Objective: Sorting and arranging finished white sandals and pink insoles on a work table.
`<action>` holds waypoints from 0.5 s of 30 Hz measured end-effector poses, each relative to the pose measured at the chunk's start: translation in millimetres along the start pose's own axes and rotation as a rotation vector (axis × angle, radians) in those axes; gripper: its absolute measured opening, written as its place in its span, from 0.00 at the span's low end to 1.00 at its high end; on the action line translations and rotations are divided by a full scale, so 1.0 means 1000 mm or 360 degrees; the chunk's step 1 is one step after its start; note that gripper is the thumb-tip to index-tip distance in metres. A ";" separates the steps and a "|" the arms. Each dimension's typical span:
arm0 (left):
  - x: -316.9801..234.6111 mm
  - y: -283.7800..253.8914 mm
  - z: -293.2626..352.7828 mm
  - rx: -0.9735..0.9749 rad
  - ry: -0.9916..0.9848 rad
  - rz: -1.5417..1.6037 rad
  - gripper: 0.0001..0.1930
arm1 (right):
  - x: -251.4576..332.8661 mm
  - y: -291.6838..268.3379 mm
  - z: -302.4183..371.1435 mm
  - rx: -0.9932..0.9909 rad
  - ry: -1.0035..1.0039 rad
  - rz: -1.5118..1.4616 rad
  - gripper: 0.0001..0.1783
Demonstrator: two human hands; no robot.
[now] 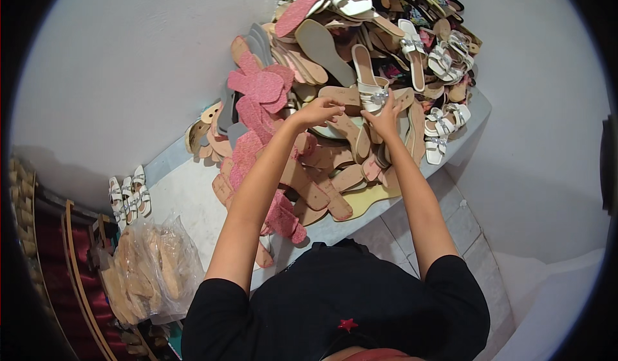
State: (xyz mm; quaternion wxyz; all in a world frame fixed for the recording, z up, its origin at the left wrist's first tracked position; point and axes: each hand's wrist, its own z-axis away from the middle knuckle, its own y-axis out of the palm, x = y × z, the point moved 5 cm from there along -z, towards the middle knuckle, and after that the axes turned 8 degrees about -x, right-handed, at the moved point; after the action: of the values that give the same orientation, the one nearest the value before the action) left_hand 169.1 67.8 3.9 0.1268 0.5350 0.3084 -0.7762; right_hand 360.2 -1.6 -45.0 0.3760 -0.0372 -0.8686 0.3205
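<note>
Well, the right hand (384, 119) has its grip clamped on a white sandal (371, 90), upper centre of the frame; the left hand (318, 112) hangs apart, fingers loose.

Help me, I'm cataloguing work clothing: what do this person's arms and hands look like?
Short, plain black sleeves belong to a black shirt with a small red star at the front. Below them the forearms are bare. The left hand and right hand wear no gloves; no watch shows. Rings are too small to tell.
</note>
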 end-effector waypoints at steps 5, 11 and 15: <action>0.004 0.011 -0.037 -0.0304 0.0077 0.0248 0.26 | 0.022 -0.009 0.000 0.0093 0.0022 -0.0228 0.50; -0.026 0.030 -0.040 -0.0440 0.0276 0.0575 0.21 | 0.047 -0.029 0.025 -0.0121 -0.0247 -0.0480 0.50; -0.003 0.009 -0.049 -0.0909 0.0607 0.0821 0.15 | 0.053 -0.031 0.031 0.0267 -0.0366 -0.0674 0.37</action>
State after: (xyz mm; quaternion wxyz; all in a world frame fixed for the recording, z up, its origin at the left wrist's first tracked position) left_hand 211.8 90.5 -8.3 0.4004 0.6720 0.3850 -0.4898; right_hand 306.7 -26.8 -9.3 0.3351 0.2136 -0.8645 0.3077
